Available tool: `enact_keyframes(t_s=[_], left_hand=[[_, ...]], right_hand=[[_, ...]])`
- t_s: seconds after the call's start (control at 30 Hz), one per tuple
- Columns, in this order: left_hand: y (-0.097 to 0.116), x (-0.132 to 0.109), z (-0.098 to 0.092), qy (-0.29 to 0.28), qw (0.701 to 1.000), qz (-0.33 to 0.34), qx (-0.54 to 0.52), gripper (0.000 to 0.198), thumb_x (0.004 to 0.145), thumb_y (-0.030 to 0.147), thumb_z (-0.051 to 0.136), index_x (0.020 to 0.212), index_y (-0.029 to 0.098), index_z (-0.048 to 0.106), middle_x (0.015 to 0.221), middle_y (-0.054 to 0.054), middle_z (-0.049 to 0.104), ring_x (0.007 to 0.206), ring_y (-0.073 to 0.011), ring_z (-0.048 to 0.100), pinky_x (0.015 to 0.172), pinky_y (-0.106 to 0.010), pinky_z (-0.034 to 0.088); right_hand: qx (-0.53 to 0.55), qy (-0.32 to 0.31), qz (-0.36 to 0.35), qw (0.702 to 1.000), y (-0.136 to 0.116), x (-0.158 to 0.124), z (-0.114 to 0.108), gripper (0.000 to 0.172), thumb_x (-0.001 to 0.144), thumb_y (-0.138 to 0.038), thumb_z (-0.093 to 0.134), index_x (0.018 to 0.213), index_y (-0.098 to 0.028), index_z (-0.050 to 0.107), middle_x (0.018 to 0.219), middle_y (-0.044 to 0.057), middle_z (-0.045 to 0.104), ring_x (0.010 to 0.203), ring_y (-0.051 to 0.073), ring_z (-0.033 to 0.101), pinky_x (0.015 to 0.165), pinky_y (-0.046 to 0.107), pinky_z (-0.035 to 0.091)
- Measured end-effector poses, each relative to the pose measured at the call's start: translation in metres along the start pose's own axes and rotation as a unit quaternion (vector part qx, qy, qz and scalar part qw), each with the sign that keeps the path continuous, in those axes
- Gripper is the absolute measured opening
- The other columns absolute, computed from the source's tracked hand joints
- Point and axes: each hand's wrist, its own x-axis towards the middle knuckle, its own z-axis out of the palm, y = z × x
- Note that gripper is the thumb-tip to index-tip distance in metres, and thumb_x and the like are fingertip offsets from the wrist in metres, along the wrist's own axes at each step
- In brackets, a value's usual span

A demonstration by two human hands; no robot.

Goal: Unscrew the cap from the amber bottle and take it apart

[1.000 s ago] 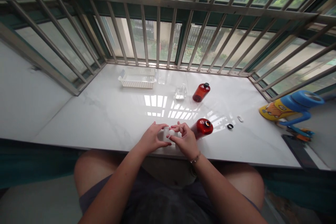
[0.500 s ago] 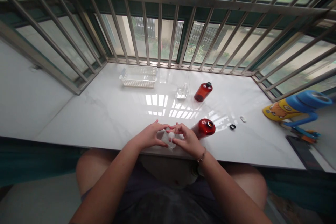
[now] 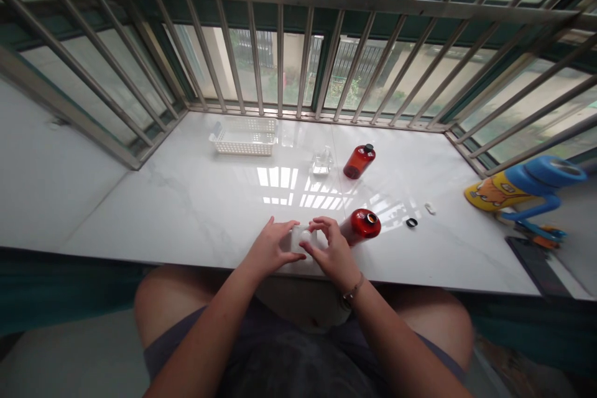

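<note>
Left hand (image 3: 270,250) and right hand (image 3: 332,252) close together near the front edge of the white marble tabletop (image 3: 140,211), both on a small clear plastic container (image 3: 298,239) with a round white top (image 3: 304,236). Left fingers (image 3: 285,231) curled around the near side, closed on the plastic; right fingers (image 3: 321,225) bent into a pinch at the other side, also in contact. Contact with the tabletop under the container hidden by the hands; cannot tell whether lifted or resting. Judged best practice: one hand steadying the body, fine work left to the other's fingertips, firm even pressure on the slick plastic. Red-brown bottle (image 3: 360,227) lying on its side just beside the right hand, open neck facing away; judged the main obstacle, within easy reach of a careless knuckle. Farther off: upright red-brown bottle (image 3: 359,161), small clear pump bottle (image 3: 321,161), white plastic basket (image 3: 245,137). To the right, black ring (image 3: 411,222) and small white piece (image 3: 430,208), both tiny and easily nudged on the glossy surface. Window glare across the middle of the tabletop, a possible hindrance to seeing clear parts set down there.
</note>
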Motion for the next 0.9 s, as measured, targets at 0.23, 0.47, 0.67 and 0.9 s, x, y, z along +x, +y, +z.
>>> enact_keyframes(t_s=[0.23, 0.47, 0.67, 0.9], left_hand=[[0.005, -0.007, 0.019, 0.073, 0.997, -0.011, 0.033, 0.068, 0.083, 0.038, 0.088, 0.142, 0.026, 0.059, 0.141, -0.012, 0.072, 0.132, -0.0331, 0.068, 0.129, -0.066, 0.032], [0.008, -0.008, 0.027, 0.102, 0.993, -0.014, 0.057, 0.065, 0.084, 0.037, 0.087, 0.142, 0.027, 0.059, 0.143, -0.011, 0.072, 0.129, -0.0337, 0.07, 0.124, -0.063, 0.043], [0.004, -0.002, 0.023, 0.092, 0.993, -0.001, 0.069, 0.063, 0.086, 0.037, 0.083, 0.144, 0.027, 0.059, 0.142, -0.011, 0.073, 0.128, -0.0333, 0.071, 0.123, -0.062, 0.045], [0.003, 0.007, 0.018, 0.075, 0.996, -0.004, 0.054, 0.068, 0.086, 0.048, 0.085, 0.146, 0.028, 0.057, 0.143, -0.012, 0.072, 0.131, -0.0345, 0.069, 0.124, -0.063, 0.041]], right_hand=[[-0.016, -0.018, -0.035, 0.999, -0.011, -0.004, -0.002, 0.072, 0.092, -0.03, 0.076, 0.153, -0.028, 0.038, 0.141, 0.012, 0.066, 0.138, 0.028, 0.062, 0.122, 0.052, 0.046], [-0.017, -0.001, -0.009, 1.0, -0.017, 0.004, 0.003, 0.077, 0.093, -0.025, 0.071, 0.16, -0.028, 0.031, 0.121, 0.008, 0.07, 0.137, 0.028, 0.063, 0.119, 0.051, 0.049], [-0.047, 0.011, -0.027, 0.998, -0.019, 0.005, 0.004, 0.088, 0.091, -0.03, 0.076, 0.163, -0.027, 0.026, 0.132, 0.011, 0.065, 0.134, 0.029, 0.064, 0.121, 0.053, 0.046], [-0.02, 0.018, 0.015, 1.0, -0.017, 0.014, 0.004, 0.082, 0.095, -0.032, 0.072, 0.164, -0.029, 0.027, 0.12, 0.006, 0.07, 0.137, 0.029, 0.064, 0.119, 0.053, 0.049]])
